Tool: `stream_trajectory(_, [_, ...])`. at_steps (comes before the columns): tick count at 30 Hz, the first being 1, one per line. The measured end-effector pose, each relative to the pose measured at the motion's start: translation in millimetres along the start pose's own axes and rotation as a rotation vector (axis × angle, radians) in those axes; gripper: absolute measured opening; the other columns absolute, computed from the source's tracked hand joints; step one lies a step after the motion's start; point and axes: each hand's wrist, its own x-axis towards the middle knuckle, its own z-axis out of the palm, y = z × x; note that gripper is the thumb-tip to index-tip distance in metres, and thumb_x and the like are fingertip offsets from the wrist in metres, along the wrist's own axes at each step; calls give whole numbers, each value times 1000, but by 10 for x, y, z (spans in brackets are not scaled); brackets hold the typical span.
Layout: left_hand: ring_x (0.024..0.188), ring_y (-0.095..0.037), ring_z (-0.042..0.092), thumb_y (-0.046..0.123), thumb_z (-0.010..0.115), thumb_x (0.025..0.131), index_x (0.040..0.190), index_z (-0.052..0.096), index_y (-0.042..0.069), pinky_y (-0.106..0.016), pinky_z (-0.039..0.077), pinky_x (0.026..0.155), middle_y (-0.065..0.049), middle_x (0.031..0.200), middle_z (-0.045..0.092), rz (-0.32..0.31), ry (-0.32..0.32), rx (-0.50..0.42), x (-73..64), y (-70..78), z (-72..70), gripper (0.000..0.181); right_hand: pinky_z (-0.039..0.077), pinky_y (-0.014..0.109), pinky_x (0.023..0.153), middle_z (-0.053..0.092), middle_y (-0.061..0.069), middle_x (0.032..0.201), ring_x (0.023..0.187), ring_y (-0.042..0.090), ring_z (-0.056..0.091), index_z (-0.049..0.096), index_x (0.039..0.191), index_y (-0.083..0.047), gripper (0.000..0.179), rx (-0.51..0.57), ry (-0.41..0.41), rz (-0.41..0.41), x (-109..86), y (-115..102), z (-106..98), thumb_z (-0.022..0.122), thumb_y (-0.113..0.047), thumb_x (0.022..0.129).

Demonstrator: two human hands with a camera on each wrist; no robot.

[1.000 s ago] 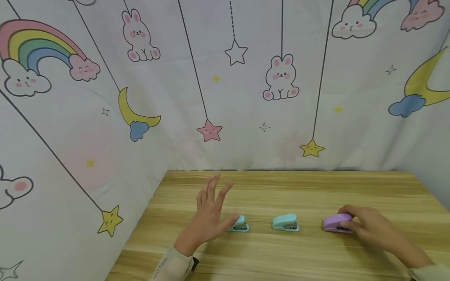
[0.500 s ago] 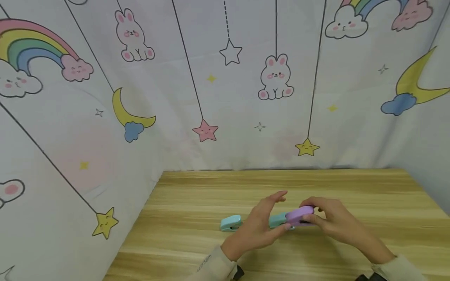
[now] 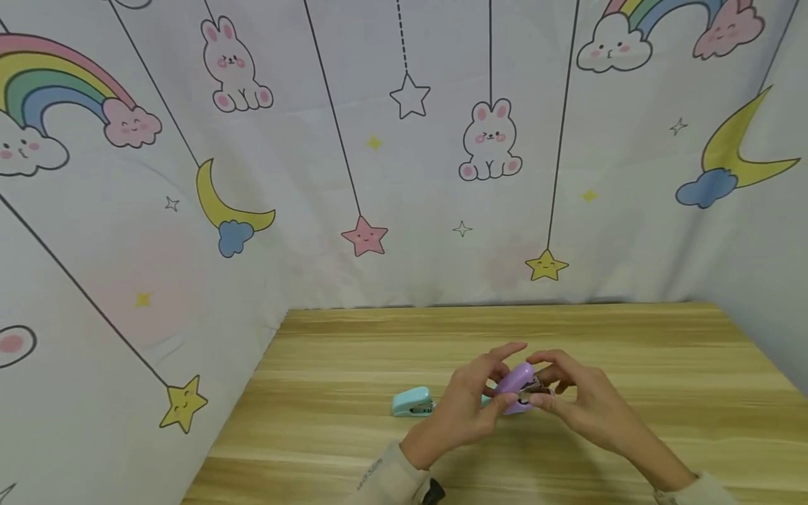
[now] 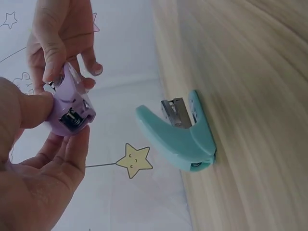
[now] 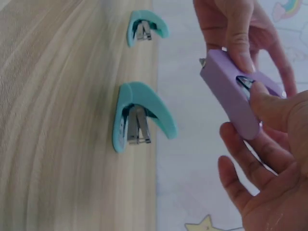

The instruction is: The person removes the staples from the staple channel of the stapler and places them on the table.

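Both hands hold a purple stapler (image 3: 516, 379) raised above the table, tilted with its metal inner part showing. My left hand (image 3: 470, 400) pinches its rear end between thumb and fingers. At the other end, my right hand (image 3: 587, 400) grips it by thumb and fingertips; the right wrist view shows the thumb against the purple stapler's side (image 5: 231, 94). A teal stapler (image 3: 412, 402) sits on the table left of the hands. Mostly hidden behind my left hand is a second teal stapler (image 3: 486, 402), seen whole in the right wrist view. Both teal staplers have their jaws apart.
The wood-grain table (image 3: 353, 337) runs back to a white cloth backdrop (image 3: 429, 273) printed with stars, rabbits and moons. More of this cloth (image 3: 95, 238) rises along the left side of the table.
My right hand has lifted the purple stapler off the table and carried it left. My left hand has moved right and taken hold of it too. The stapler has since tilted.
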Motion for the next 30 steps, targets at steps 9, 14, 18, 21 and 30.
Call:
stream_trajectory(9, [92,-5,59,-5,69,99,141,56,20,-9,53,73,-6,107,67,-15,-11,6,26,0,-74,50,54,25,65,82,-6,91,80,4,75,64,129,-14,41,181,46,122,-70,-18,59,81,-3,94])
stream_trajectory(14, [85,-3,62,-9,71,96,128,48,15,-17,59,73,-13,98,64,-180,177,-291,41,-23,-161,46,57,24,67,82,-3,94,82,6,75,67,126,-12,30,224,105,245,-170,-11,125,77,-6,98])
stream_trajectory(18, [91,-5,63,-6,72,98,129,46,12,-21,61,79,-20,103,62,-251,270,-483,40,-19,-201,45,61,21,78,80,-4,105,91,7,76,70,125,-13,27,234,122,191,-196,26,177,73,-2,101])
stream_trajectory(21, [90,-6,63,-6,73,97,129,45,9,-21,60,78,-25,105,60,-259,286,-548,22,-34,-193,45,61,20,81,77,-4,112,95,6,73,72,123,-16,32,212,86,59,-177,58,174,68,6,101])
stream_trajectory(30, [85,-4,67,-4,74,97,128,45,9,-19,60,76,-28,107,61,-262,225,-578,7,-63,-155,44,59,22,72,74,-9,105,84,2,67,73,116,-24,38,117,-1,-118,-112,113,99,77,6,93])
